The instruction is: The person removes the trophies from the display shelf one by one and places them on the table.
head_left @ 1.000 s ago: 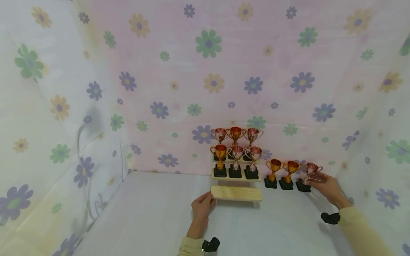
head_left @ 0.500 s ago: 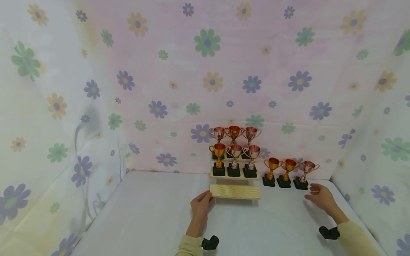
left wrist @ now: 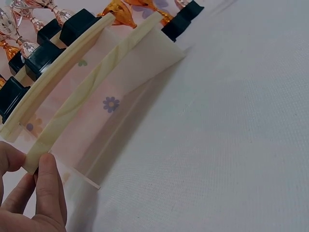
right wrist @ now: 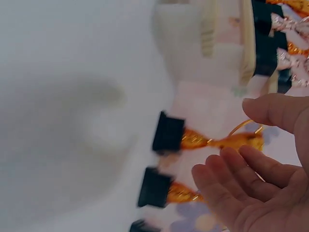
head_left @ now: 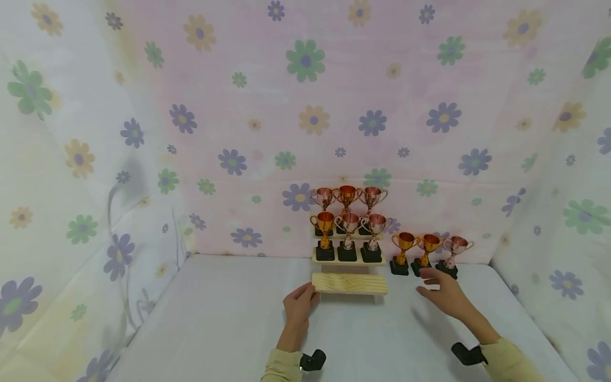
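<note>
My left hand (head_left: 298,305) pinches the left end of the bare lowest step (head_left: 350,284) of a tiered wooden display stand; thumb and fingertips on the wood show in the left wrist view. My right hand (head_left: 444,292) is in the air, fingers apart and holding nothing, just in front of a row of small trophy cups on the table. That row has a gold trophy (head_left: 401,254), a second gold trophy (head_left: 429,244) and a rose-coloured trophy (head_left: 457,245). The hand partly covers the bases of the last two.
On the stand's middle step (head_left: 348,263) stand one gold and two rose trophies with black bases. Behind them, the top step holds rose, gold and rose cups, partly hidden. Flowered cloth (head_left: 305,132) hangs around the white tabletop (head_left: 229,313).
My right hand has let go of the rose trophy at the row's right end and moved left in front of the row. The left hand stays on the step.
</note>
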Tool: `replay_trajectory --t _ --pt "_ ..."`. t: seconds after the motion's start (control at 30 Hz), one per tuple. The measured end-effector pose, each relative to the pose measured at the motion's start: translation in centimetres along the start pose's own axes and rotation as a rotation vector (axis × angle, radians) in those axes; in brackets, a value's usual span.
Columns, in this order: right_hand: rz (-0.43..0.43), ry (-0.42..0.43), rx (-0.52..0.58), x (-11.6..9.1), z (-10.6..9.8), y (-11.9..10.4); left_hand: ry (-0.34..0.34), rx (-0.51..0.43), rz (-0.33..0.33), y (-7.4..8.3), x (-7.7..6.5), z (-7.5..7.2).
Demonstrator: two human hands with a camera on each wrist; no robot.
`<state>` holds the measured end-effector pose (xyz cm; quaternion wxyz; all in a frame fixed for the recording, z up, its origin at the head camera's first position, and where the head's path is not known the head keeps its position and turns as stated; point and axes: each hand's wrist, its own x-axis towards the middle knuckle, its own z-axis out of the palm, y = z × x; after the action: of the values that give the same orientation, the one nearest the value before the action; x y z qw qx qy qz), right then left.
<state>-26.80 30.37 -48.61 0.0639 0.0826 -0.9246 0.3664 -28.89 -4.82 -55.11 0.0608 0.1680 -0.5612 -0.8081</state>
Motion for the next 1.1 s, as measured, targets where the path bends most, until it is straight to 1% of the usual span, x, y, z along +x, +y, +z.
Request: replay_trajectory --t 0.1,0.23,0.4,0.53,0.6,0.77,0.97,1.1 --pt "-0.054 0.057 0.005 0.9 0.3 -2.0 0.002 -0.002 -0.002 -0.1 0.2 -0.1" --pt "-0.119 0.16 0.029 2.4 0.5 -4.3 0.004 -0.004 -0.014 -0.1 0.2 -0.1" --pt "-0.154 0.271 0.136 4.7 0.8 -6.6 0.003 0.0 -0.021 0.1 0.0 -0.2" --pt "-0.182 0.329 0.227 6.4 1.1 -7.8 0.0 0.002 -0.023 0.2 -0.1 -0.1" --pt "-0.187 0.33 0.261 7.2 1.2 -8.3 0.004 0.005 -0.024 0.3 -0.2 -0.1" --pt "-0.16 0.281 0.36 8.9 1.5 -9.3 0.001 0.002 -0.019 0.3 0.0 0.1" --pt "-0.116 0.241 0.405 10.2 2.5 -9.4 0.002 0.008 -0.008 0.1 0.1 -0.1" --pt "-0.1 0.256 0.432 10.5 3.1 -9.3 0.003 0.024 -0.018 -0.1 0.2 -0.1"
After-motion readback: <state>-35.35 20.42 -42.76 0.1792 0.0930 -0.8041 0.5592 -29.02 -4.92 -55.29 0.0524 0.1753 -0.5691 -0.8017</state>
